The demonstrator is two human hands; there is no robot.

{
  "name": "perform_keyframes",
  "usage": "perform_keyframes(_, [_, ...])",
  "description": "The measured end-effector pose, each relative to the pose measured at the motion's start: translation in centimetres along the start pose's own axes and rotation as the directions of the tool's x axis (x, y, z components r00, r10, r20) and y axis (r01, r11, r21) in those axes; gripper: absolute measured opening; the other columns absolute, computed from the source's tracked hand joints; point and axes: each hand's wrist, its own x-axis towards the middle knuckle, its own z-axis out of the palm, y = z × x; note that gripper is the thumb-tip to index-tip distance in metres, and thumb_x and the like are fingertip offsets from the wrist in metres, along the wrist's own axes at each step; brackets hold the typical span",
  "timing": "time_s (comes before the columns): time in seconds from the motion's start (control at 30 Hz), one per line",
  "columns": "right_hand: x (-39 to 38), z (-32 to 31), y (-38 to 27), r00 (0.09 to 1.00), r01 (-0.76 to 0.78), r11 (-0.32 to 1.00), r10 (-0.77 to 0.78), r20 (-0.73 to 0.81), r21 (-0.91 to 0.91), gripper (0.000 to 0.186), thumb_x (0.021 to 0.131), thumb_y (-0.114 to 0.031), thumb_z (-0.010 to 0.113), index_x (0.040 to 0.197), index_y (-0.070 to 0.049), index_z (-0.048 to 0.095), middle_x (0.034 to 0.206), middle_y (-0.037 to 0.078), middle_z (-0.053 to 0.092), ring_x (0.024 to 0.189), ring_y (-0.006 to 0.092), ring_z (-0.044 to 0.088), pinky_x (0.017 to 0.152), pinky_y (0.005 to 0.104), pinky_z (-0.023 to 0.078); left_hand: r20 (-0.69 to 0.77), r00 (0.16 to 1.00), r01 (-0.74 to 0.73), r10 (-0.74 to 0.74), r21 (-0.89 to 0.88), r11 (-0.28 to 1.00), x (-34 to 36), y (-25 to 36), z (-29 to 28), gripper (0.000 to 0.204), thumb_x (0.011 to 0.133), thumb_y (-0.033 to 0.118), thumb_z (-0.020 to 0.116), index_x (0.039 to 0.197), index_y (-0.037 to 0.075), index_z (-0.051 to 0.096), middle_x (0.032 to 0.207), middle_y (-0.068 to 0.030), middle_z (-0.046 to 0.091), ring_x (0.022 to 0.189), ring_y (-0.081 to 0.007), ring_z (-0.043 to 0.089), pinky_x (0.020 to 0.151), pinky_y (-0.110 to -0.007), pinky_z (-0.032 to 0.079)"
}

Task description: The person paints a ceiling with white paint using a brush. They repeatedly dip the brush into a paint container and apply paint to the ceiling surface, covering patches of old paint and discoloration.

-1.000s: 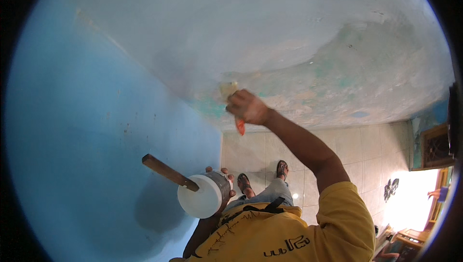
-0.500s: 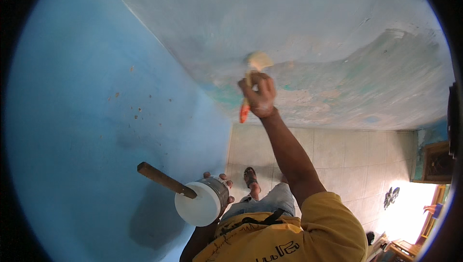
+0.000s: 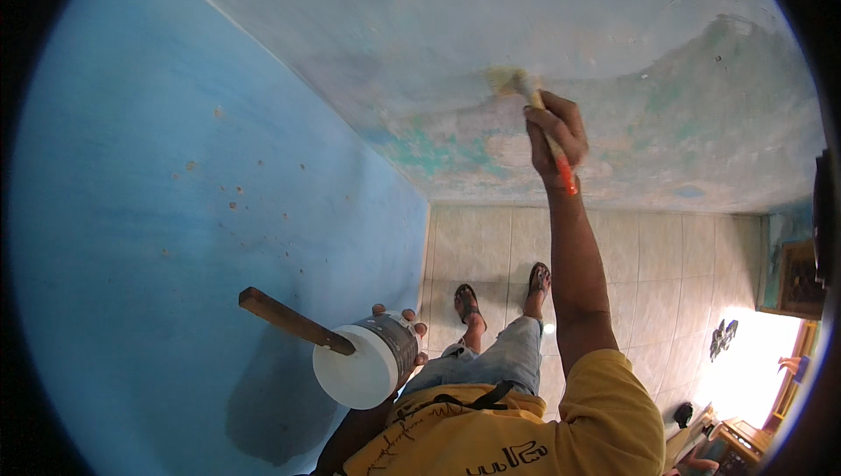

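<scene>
My right hand point(image 3: 558, 132) is closed round the handle of a paintbrush point(image 3: 568, 180) with a red tip. The brush's pale yellow bristles point(image 3: 505, 81) are at the patchy grey wall point(image 3: 561, 29), a little above a band of green and pinkish stains. In my left hand point(image 3: 418, 336) I hold a tilted white tub point(image 3: 350, 380) with a dark label, my fingers wrapped round its side. A flat brown wooden stick point(image 3: 293, 322) leans out of the tub, and pale liquid seems to lie inside.
A blue wall point(image 3: 131, 213) with small chipped spots runs along the left and meets the grey wall in a corner. Pale floor tiles point(image 3: 613, 253) lie below. At the right are a bright doorway point(image 3: 745, 371), dark footwear point(image 3: 724, 336) and wooden furniture point(image 3: 740, 441).
My right hand has moved right with the paintbrush, and the bristles now point up and left. My left hand still holds the tub. Both feet now show.
</scene>
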Motion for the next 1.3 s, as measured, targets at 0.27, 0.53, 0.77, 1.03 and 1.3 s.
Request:
perform_keyframes(0.27, [-0.5,-5.0,-0.4,0.953,-0.123,0.938,0.021,-0.302,-0.324,0.016,0.085,0.000,0.079,0.099,-0.008,0.077,0.107,0.014,0.068,0.090,0.0252,0.067,0.077,0.0356,0.056,0.028,0.999,-0.016,0.017,-0.043,0.999,-0.4,-0.2,-0.7,0.054,0.097,0.039,0.067,0.145,0.027,0.046,0.144,-0.0166,0.043,0.134,-0.0381,0.043,0.087,-0.057,0.055])
perform_keyframes(0.53, [-4.0,12.0,-8.2,0.964,0.129,0.986,-0.099,0.248,-0.110,0.038,0.067,-0.014,0.078,0.105,-0.014,0.076,0.109,0.011,0.062,0.100,0.0310,0.063,0.085,0.0413,0.055,0.196,0.959,0.226,-0.204,-0.096,0.969,0.3,2.0,-2.3,0.062,0.093,0.039,0.073,0.148,0.026,0.046,0.147,-0.0181,0.040,0.137,-0.0409,0.039,0.089,-0.061,0.055])
perform_keyframes(0.77, [-1.2,12.7,-5.2,0.724,0.186,0.972,-0.236,0.649,0.146,0.027,0.071,-0.010,0.073,0.099,-0.012,0.073,0.103,0.009,0.065,0.097,0.0295,0.065,0.081,0.0400,0.057,0.343,0.872,0.463,-0.349,-0.349,0.815,1.5,2.4,-2.6,0.054,0.096,0.041,0.069,0.144,0.024,0.052,0.145,-0.0202,0.043,0.136,-0.0453,0.043,0.102,-0.068,0.051])
perform_keyframes(1.03, [16.8,11.0,-13.4,0.705,0.649,0.759,-0.578,0.410,-0.046,0.036,0.066,-0.013,0.083,0.101,-0.009,0.077,0.103,0.010,0.069,0.094,0.0264,0.065,0.079,0.0381,0.055,0.179,0.970,-0.114,0.163,-0.256,0.960,-0.1,-1.2,-2.9,0.052,0.098,0.038,0.067,0.143,0.016,0.053,0.139,-0.0227,0.047,0.134,-0.0437,0.049,0.093,-0.070,0.056])
perform_keyframes(1.3, [-3.4,17.0,-7.0,0.231,0.532,0.813,-0.410,0.882,0.239,0.021,0.073,-0.022,0.073,0.090,-0.010,0.068,0.102,0.008,0.058,0.102,0.0285,0.056,0.091,0.0443,0.048,0.243,0.970,0.062,0.026,-0.347,0.936,0.0,-0.3,-7.9,0.053,0.096,0.038,0.070,0.142,0.016,0.055,0.142,-0.0240,0.043,0.136,-0.0445,0.046,0.089,-0.067,0.060])
